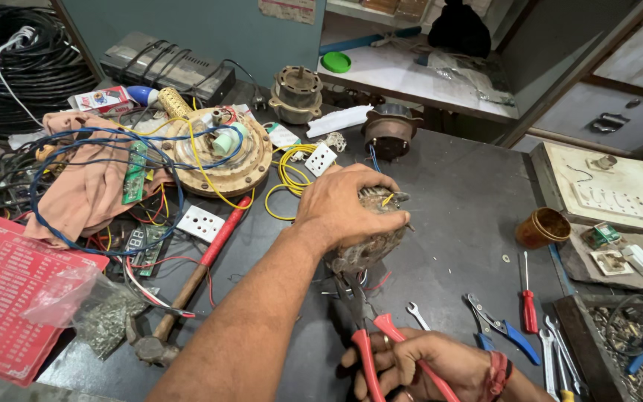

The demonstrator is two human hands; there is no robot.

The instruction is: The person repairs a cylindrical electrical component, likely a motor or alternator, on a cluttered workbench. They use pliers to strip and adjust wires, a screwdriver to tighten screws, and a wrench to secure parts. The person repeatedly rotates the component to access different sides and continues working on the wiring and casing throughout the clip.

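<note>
Two hands are seen at work on the bench (455, 193). Left-hand (344, 205) fingers are wrapped over a grimy motor (366, 246), held at bench centre. Right-hand (426, 365) fingers are clenched on red-handled pliers (370, 335), jaws up beneath the motor. A hammer (195, 279) lies left; screwdriver (528, 294) and spanner (417, 315) lie right.

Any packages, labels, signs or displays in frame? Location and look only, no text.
Small red-and-white cardboard box: far left of bench, beside the black cable coil, lying flat.
Large red printed sheet: near-left bench corner, flat, fine white print.
Clear plastic bag of small metal parts: on the red sheet's right edge.
Paper notice on wall: top centre, cropped.
Green circuit board with digit display: left of centre, unlit.
</note>
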